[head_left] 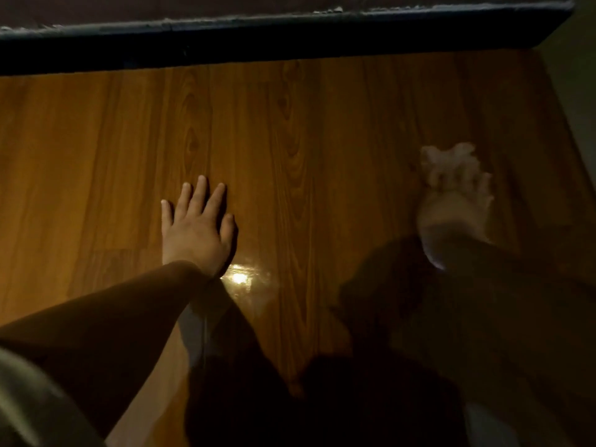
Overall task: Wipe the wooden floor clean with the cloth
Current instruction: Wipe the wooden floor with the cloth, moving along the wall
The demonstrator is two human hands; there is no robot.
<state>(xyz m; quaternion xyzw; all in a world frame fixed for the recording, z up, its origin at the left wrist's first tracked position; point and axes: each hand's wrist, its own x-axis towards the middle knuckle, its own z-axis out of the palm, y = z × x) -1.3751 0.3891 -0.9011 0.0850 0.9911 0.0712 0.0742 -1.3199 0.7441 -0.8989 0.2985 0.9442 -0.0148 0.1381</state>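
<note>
View from a head camera looking down at a wooden floor (pixel 306 130) in dim, warm light. A dark ledge (pixel 290 43) runs across the far edge of the floor.

Well short of the ledge and below its left half, the person's left hand (pixel 196 227) lies flat on the boards, its grip open and the fingers spread, holding nothing. It seems to be bracing the body. A bright glare spot (pixel 239 278) shines on the floor just on the near side of that wrist.

Below the right end of the ledge, the right hand (pixel 451 211) rests on a pale, bunched cloth (pixel 448 159) that lies on the floor, with cloth showing past the fingertips on the ledge side. This hand is blurred, so it cannot be told whether its grip is curled round the cloth or pressing it flat.

The step looks like a wiping stroke. To do it well, the palm would likely need even downward pressure, with the cloth spread rather than wadded. Strokes would overlap and follow the board grain towards the ledge, where dust may gather.
</note>
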